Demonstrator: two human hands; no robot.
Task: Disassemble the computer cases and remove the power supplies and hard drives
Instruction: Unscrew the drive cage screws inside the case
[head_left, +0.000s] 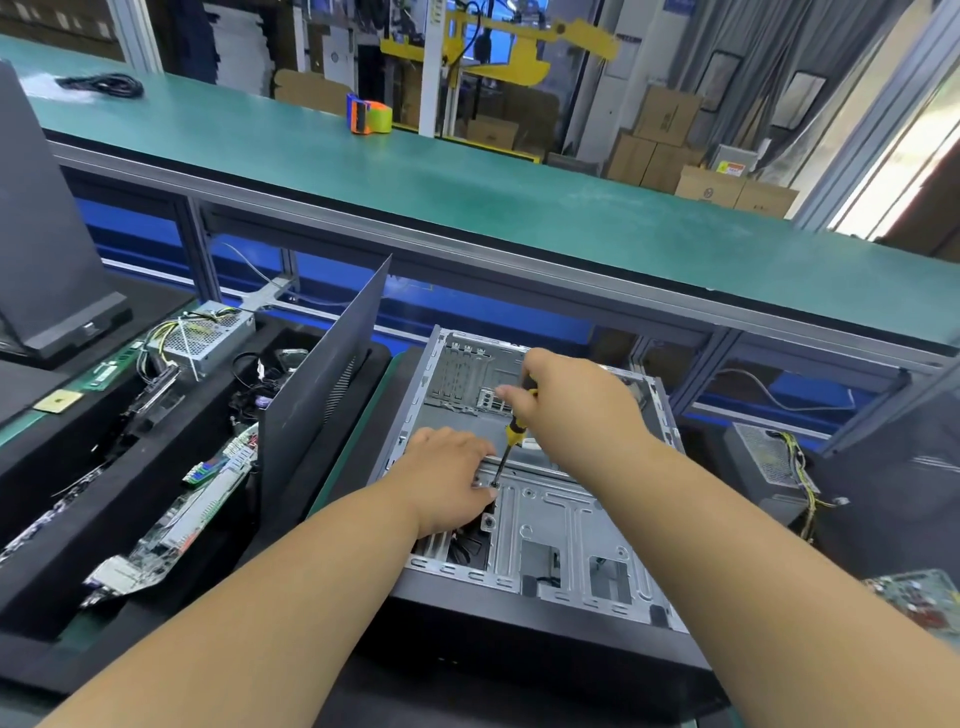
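Observation:
An open grey computer case (582, 540) lies on its side in front of me, its bare metal interior facing up. My right hand (571, 395) grips a yellow-and-black screwdriver (511, 439) held nearly upright, its tip on a screw (493, 485) in the drive bracket. My left hand (447, 473) rests on the bracket just left of the tip, fingers curled down beside the screw. A removed power supply (202, 335) with its cable bundle lies at the left. Another power supply (769, 462) sits at the right.
A dark side panel (322, 384) stands tilted left of the case. Black trays (130, 467) at the left hold circuit boards and cables. A green conveyor shelf (467, 182) runs behind, with a tape dispenser (369, 114) on it. A circuit board (919, 597) lies at far right.

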